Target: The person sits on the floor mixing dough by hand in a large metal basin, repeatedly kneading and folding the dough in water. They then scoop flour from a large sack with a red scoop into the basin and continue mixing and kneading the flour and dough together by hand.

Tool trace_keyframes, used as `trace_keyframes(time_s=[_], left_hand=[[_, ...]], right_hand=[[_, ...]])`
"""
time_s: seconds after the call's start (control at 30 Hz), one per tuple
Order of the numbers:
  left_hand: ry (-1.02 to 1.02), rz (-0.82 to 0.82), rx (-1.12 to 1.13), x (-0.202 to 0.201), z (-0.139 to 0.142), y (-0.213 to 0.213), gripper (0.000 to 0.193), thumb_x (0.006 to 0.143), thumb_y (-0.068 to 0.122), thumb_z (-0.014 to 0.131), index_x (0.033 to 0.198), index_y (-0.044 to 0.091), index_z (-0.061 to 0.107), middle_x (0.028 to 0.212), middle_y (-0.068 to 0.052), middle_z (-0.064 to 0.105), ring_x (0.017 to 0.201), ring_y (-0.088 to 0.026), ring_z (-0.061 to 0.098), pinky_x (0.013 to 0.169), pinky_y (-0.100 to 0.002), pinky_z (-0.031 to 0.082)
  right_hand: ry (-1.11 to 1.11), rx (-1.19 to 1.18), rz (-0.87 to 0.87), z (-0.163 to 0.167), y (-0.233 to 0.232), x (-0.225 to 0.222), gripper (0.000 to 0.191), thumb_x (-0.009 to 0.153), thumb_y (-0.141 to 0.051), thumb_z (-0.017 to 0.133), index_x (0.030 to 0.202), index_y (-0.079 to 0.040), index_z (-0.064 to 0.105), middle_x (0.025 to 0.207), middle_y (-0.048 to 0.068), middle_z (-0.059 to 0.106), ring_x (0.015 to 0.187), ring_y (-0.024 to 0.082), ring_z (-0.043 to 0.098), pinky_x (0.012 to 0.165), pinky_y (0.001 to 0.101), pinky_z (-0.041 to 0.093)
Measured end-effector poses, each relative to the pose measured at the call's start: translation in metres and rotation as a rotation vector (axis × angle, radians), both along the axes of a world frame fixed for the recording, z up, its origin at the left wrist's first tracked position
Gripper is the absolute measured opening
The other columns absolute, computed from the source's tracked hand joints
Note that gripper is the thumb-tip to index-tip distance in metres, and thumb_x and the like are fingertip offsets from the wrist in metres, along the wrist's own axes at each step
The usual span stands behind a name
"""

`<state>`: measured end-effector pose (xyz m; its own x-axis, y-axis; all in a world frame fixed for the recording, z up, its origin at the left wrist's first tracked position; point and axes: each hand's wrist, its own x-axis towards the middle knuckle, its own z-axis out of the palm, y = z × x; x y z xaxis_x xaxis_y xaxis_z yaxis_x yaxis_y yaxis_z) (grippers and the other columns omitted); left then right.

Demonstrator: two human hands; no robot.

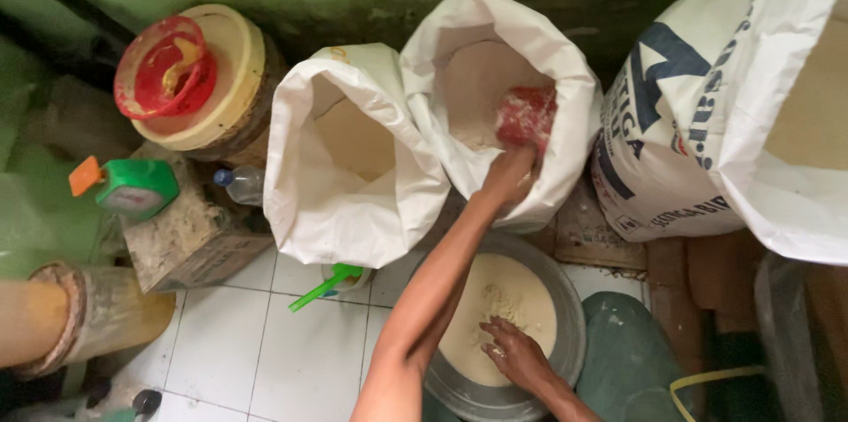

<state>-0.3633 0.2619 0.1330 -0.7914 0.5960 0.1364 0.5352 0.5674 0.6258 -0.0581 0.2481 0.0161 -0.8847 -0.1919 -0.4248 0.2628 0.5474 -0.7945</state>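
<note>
Your left hand (508, 176) reaches up into the middle flour sack (565, 95), clenched on a blurred red scoop (527, 115); your right hand (517, 354) rests spread, released, in the flour basin (570, 325).

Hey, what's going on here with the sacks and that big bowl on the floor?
A person is reaching one hand into the middle white sack, gripping a red scoop in the pale powder there. The other hand rests in flour-like powder in a round metal basin on the tiled floor. Another open white sack stands to the left, and a printed sack to the right.
</note>
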Motion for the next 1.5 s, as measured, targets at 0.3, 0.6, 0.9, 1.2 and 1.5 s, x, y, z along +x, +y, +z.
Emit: trace_keyframes(time_s=[0.3,0.6,0.9,1.2,1.5], left_hand=[[-0.819,0.302,0.697,0.031,0.007,-0.015,0.028,0.098,0.027,0.063,0.087,0.002,0.064,0.068,-0.001,0.055,0.055,-0.010,0.046,0.051,-0.028,0.035],[-0.877,0.345,0.832,0.064,0.036,-0.060,0.027,0.100,0.028,0.061,0.107,0.002,0.062,0.070,0.002,0.055,0.052,-0.004,0.043,0.047,-0.023,0.032],[-0.879,0.327,0.845,0.157,0.120,-0.143,0.027,0.101,0.023,0.062,0.119,0.004,0.053,0.076,0.002,0.056,0.056,-0.003,0.043,0.049,-0.020,0.033],[-0.331,0.319,0.125,0.291,0.108,-0.214,0.026,0.100,0.017,0.066,0.119,0.001,0.057,0.081,-0.011,0.066,0.074,-0.030,0.065,0.066,-0.041,0.051],[0.148,0.145,-0.335,0.337,0.004,-0.256,0.036,0.074,-0.001,0.066,0.109,0.002,0.057,0.091,-0.014,0.060,0.078,-0.033,0.064,0.071,-0.042,0.050]], right_hand=[[0.043,-0.088,-0.048,0.003,0.005,-0.003,0.043,0.097,-0.027,0.064,0.137,-0.013,0.062,0.150,0.014,0.053,0.123,0.029,0.066,0.099,0.0373,0.057],[0.098,-0.051,-0.068,-0.007,0.006,0.000,0.041,0.092,-0.026,0.067,0.132,-0.013,0.066,0.141,0.011,0.061,0.114,0.030,0.069,0.097,0.0384,0.055],[0.233,-0.027,-0.136,-0.038,0.010,-0.011,0.046,0.091,-0.032,0.068,0.132,-0.011,0.067,0.134,0.012,0.068,0.124,0.029,0.064,0.106,0.0382,0.049],[-0.511,-1.002,-0.791,-0.022,0.023,-0.031,0.019,0.101,-0.021,0.057,0.115,-0.010,0.065,0.089,0.003,0.064,0.070,0.013,0.054,0.061,0.0286,0.048],[-0.635,-1.093,-0.942,-0.023,0.017,-0.046,0.017,0.103,-0.026,0.053,0.106,-0.011,0.062,0.094,0.006,0.064,0.081,0.020,0.063,0.076,0.0396,0.057]])
